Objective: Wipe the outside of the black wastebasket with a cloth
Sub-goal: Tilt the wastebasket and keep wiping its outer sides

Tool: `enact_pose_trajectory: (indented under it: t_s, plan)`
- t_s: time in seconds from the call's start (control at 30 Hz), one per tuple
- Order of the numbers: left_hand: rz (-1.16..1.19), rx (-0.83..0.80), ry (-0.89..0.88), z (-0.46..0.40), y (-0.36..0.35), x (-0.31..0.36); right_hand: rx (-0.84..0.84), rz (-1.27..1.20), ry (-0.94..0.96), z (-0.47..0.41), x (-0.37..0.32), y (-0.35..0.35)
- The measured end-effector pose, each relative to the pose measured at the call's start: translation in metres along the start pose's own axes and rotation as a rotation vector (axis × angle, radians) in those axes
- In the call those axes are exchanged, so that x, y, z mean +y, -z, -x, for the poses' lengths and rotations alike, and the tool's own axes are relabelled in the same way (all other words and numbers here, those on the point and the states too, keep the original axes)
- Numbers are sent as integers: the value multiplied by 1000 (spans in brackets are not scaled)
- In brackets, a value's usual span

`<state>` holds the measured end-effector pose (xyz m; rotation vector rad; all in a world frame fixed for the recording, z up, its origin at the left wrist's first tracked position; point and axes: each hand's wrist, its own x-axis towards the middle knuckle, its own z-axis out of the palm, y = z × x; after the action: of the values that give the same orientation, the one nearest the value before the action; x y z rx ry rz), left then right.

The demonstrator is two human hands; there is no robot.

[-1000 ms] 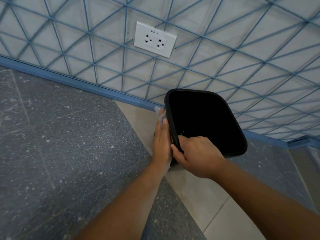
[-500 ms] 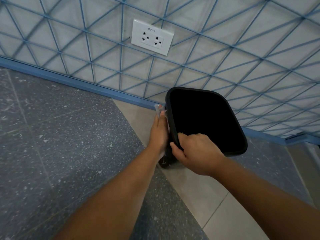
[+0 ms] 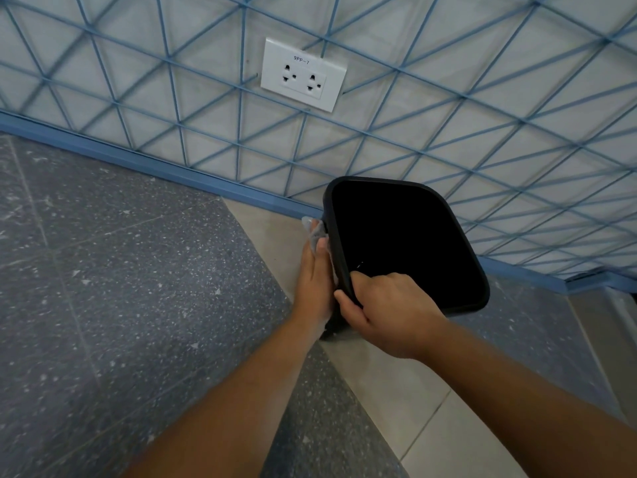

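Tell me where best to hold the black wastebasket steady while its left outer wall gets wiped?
Probably the near rim of the black wastebasket, from above, as the right hand does now: fingers hook inside the open top, thumb outside. The lip gives purchase, and this leaves the left wall free for the left hand pressing the cloth.

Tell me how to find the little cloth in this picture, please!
Start at the white double wall socket on the blue-lined wall, then drop down to the black plastic wastebasket on the floor. On its outer left side, the left hand presses flat against it, and the pale grey cloth peeks out past the fingertips. It is the only soft, crumpled thing there.
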<state>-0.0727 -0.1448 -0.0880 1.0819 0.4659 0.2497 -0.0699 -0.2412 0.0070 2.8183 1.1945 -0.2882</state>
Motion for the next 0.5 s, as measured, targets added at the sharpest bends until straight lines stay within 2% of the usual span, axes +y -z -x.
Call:
enact_pose_trajectory:
  t_s: [0.1, 0.27, 0.4, 0.5]
  plan:
    - [47, 6, 94, -26, 0, 5, 24, -10, -1, -3, 1, -1]
    - [88, -20, -27, 4, 1, -2, 10, -8, 14, -2, 0, -1]
    - [48, -13, 83, -14, 6, -5, 27, -3, 16, -3, 1, 0]
    - [168, 47, 43, -10, 3, -1, 22, -5, 29, -3, 0, -2]
